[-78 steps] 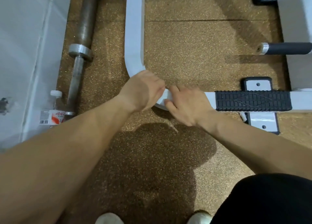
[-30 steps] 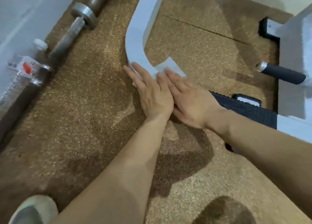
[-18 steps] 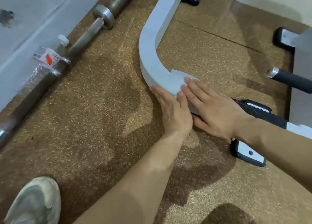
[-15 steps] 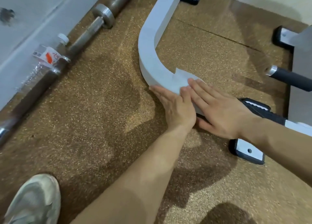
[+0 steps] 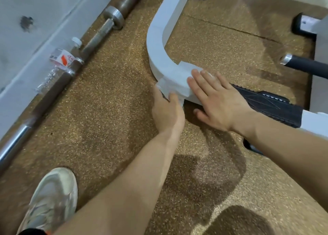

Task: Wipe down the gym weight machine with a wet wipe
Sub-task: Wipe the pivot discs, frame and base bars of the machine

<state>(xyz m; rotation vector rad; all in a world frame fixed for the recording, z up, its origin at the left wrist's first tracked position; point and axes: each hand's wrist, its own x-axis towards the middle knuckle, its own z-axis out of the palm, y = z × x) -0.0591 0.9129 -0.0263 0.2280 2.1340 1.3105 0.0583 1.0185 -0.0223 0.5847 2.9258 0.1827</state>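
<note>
Observing a thin white wet wipe [image 5: 174,77] lying draped over the curved bend of the white painted box-section steel frame bar [image 5: 156,39] of the weight machine, covering the top face there and hanging down the outer side face toward the floor.

Recording the right hand [image 5: 216,100] lying flat and palm-down on top of the bar, fingers straight and slightly spread, fingertips pressing on the wipe's right-hand end, thumb reaching off the bar's near edge above the floor.

Recording the left hand [image 5: 167,110] standing against the bar's outer side face, fingers pointing upward and held close together, pressing the wipe's hanging edge against that face. Not managing to tell whether also pinching the wipe. Noting both hands sitting just beside each other, not touching.

Noting a black ribbed rubber tread [image 5: 269,105] wrapping the bar directly behind the right wrist. Noting a black foam-covered handle with a chrome end [image 5: 305,64] projecting in from the right edge, well apart from the wipe.

Noting a long grey steel barbell [image 5: 99,34] lying on the speckled brown rubber floor [image 5: 106,110] along the pale wall [image 5: 26,45], with a clear plastic bottle with white cap and red-and-white label [image 5: 60,61] lying between barbell and wall. Noting a pale worn sneaker [image 5: 51,199] resting on the floor at lower left.
</note>
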